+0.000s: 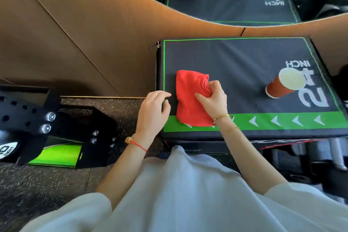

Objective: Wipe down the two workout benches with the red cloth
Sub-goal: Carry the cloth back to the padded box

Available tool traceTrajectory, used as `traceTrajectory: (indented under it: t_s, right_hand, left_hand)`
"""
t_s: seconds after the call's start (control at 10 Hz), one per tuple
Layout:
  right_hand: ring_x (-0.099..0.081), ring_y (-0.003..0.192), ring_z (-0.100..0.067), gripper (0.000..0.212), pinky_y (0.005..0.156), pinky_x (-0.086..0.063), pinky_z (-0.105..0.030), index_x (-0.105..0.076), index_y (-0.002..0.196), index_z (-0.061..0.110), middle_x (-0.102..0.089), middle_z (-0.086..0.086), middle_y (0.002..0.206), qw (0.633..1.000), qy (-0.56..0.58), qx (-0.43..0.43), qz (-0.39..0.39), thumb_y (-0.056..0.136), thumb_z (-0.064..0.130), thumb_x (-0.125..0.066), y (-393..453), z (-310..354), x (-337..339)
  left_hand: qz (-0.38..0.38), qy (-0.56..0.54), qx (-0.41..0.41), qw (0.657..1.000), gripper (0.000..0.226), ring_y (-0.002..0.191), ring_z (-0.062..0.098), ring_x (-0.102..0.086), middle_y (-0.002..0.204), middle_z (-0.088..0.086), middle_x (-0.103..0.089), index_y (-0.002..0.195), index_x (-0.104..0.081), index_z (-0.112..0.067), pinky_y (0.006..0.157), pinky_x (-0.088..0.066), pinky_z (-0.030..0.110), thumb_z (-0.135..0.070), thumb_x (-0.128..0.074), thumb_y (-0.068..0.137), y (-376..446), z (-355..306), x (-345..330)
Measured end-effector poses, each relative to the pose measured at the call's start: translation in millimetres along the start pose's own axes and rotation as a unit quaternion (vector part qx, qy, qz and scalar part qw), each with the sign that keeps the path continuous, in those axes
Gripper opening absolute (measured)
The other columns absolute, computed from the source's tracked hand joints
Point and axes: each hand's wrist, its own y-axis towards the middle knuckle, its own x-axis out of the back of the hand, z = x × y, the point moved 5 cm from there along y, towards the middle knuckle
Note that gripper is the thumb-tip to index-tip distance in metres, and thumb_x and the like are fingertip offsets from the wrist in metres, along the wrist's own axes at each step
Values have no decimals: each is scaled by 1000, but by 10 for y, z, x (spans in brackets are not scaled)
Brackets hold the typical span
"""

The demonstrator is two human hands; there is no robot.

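Two bare hands work at the near left corner of a black padded tabletop (pixel 244 58) edged in green and printed with "24 INCH". The right hand (pixel 214 100) pinches a bunch of the folded red cloth (pixel 190 96), its grip curled tight round the fabric's right edge; the cloth lies flat on the tabletop, its near end over the green arrow band. The left hand (pixel 153 111) hovers just beside the cloth at the tabletop's left edge, fingers loosely bent, grip holding nothing. A red paper cup (pixel 282 85) with pale liquid stands well apart to the right. A wall mirror (pixel 235 5) behind repeats the scene.
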Motion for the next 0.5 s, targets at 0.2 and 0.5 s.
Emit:
traceTrajectory:
  t_s: [0.2, 0.5]
  right_hand:
    - [-51, 88, -20, 33, 73, -36, -28, -51, 97, 14, -58, 6, 92, 995, -93, 36, -17, 78, 26, -75, -5, -98, 90]
    - [-49, 94, -31, 40, 83, -35, -38, -58, 105, 9, -59, -8, 103, 976, -199, 57, -64, 80, 36, -74, -87, -103, 173]
  left_hand:
    - [53, -6, -16, 998, 25, 111, 22, -58, 113, 3, -67, 112, -67, -11, 94, -50, 40, -7, -56, 89, 117, 51, -109]
    - [75, -13, -28, 997, 24, 111, 21, -58, 112, 3, -68, 112, -68, -10, 93, -50, 37, -9, -57, 91, 159, 80, -137]
